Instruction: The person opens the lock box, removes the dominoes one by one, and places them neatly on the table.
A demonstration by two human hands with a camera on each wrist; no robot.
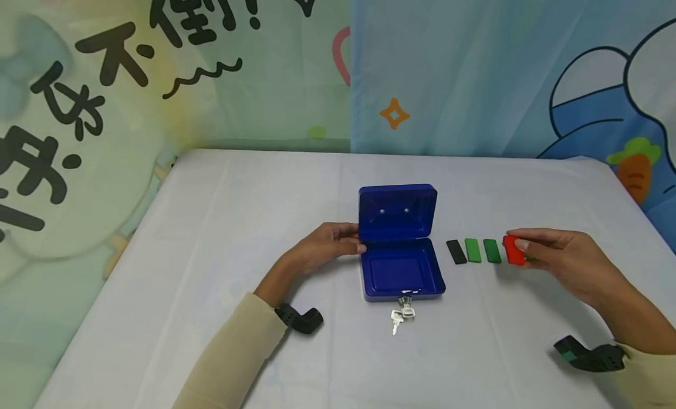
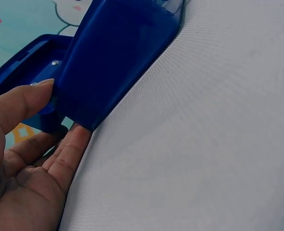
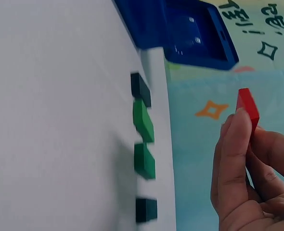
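Observation:
A blue metal cash box (image 1: 404, 268) stands on the table with its lid (image 1: 397, 212) raised and its inside bare. At its rear left corner my left hand (image 1: 330, 244) grips the box, thumb at the rim and fingers behind the corner in the left wrist view. My right hand (image 1: 573, 262) pinches a red rectangular block (image 1: 512, 250) between thumb and fingers, held above the table to the right. Left of it lie a black block (image 1: 456, 252), a light green block (image 1: 472, 250) and a darker green block (image 1: 492, 251).
Two keys (image 1: 396, 321) hang at the lock on the box's front. The right wrist view shows another dark block (image 3: 146, 210) at the near end of the row; the right hand mostly hides it in the head view. A printed curtain (image 1: 449, 68) hangs behind the white-covered table (image 1: 264, 186).

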